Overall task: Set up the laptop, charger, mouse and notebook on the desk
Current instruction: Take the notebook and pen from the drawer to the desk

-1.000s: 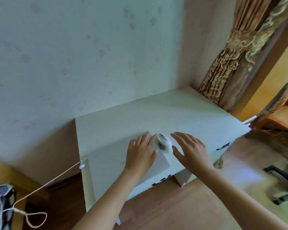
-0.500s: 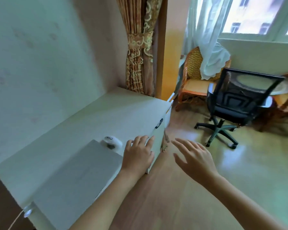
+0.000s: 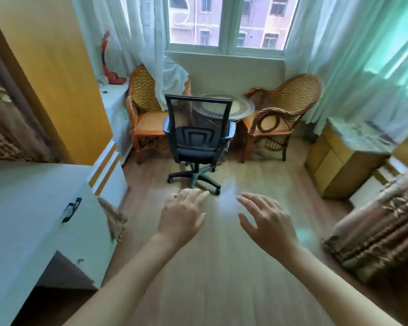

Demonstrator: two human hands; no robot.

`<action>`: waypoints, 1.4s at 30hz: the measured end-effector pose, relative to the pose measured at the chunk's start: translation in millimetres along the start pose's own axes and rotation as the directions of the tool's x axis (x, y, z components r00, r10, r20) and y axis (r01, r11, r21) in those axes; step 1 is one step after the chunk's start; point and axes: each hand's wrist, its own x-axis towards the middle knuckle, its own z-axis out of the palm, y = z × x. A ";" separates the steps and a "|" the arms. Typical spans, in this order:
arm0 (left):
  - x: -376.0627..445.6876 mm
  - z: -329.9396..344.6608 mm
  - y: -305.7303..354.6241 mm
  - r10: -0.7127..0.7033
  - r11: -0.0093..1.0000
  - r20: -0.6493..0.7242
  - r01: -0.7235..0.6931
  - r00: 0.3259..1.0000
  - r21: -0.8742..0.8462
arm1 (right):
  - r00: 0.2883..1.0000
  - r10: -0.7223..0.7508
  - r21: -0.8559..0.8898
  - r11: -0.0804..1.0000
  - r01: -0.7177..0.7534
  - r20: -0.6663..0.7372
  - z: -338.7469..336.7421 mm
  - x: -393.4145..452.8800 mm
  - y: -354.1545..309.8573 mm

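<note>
The white desk (image 3: 24, 203) fills the lower left of the head view, with a black drawer handle (image 3: 71, 209) on its front. The laptop, mouse, charger and notebook are out of view. My left hand (image 3: 183, 216) hovers over the wooden floor to the right of the desk, fingers spread and holding nothing. My right hand (image 3: 266, 220) is beside it, also with spread fingers and holding nothing. Both hands point toward the black office chair (image 3: 198, 140).
The office chair stands mid-room on a wheeled base. Behind it are two wicker armchairs (image 3: 283, 114) and a round wicker table (image 3: 231, 107) under the window. A yellow cabinet (image 3: 339, 161) stands at the right, a patterned bed cover (image 3: 382, 229) at the lower right.
The view has swung right, away from the desk toward the room. Both hands left the laptop and mouse on the desk and now hover over the floor.
</note>
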 end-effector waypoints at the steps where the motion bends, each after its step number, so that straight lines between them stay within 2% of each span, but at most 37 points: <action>1: 23.5 7.9 17.6 0.026 1.000 -0.008 -0.027 1.000 -0.010 | 1.000 0.018 -0.023 1.000 -0.018 -0.006 -2.7 2.4 28.1; 6: 129.4 52.1 85.2 0.138 0.987 0.004 -0.137 0.990 -0.081 | 0.992 0.122 -0.081 0.989 -0.125 -0.033 -3.1 16.9 141.4; 13: 283.7 124.2 122.3 0.287 0.955 0.009 -0.286 0.958 -0.079 | 0.966 0.256 -0.104 0.960 -0.259 -0.041 35.8 68.2 273.9; 24: 545.8 228.0 157.8 0.563 0.824 0.072 -0.552 0.823 -0.125 | 0.842 0.532 -0.167 0.826 -0.539 -0.088 91.8 185.0 455.7; 30: 664.3 286.5 199.8 0.636 0.770 0.093 -0.621 0.766 -0.149 | 0.791 0.604 -0.194 0.768 -0.611 -0.100 122.6 223.0 561.5; 37: 803.4 363.2 258.1 0.649 0.758 0.112 -0.630 0.752 -0.168 | 0.731 0.677 -0.171 0.713 -0.680 -0.083 169.3 279.1 710.8; 42: 906.4 402.7 301.3 0.655 0.752 0.102 -0.632 0.748 -0.188 | 0.727 0.680 -0.182 0.706 -0.685 -0.096 184.0 330.5 809.1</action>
